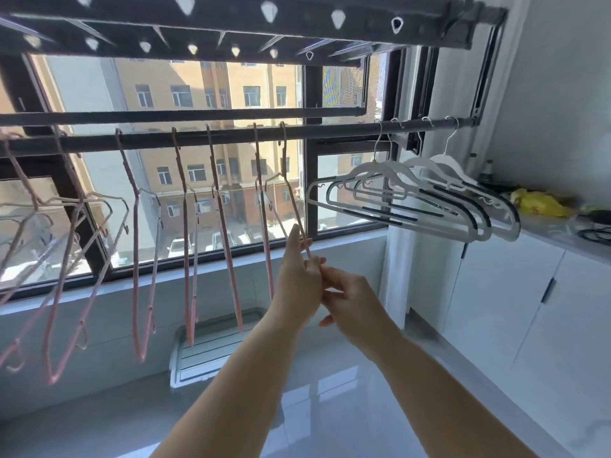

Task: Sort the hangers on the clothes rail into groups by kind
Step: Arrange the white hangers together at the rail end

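Both hands meet at the lower end of the rightmost pink hanger [291, 193] on the clothes rail [231, 135]; left hand [299, 285] fingers pinch its bar; right hand [350, 300] fingers curl together just beside; white hangers [429, 196] hang grouped at right; no writing is legible.
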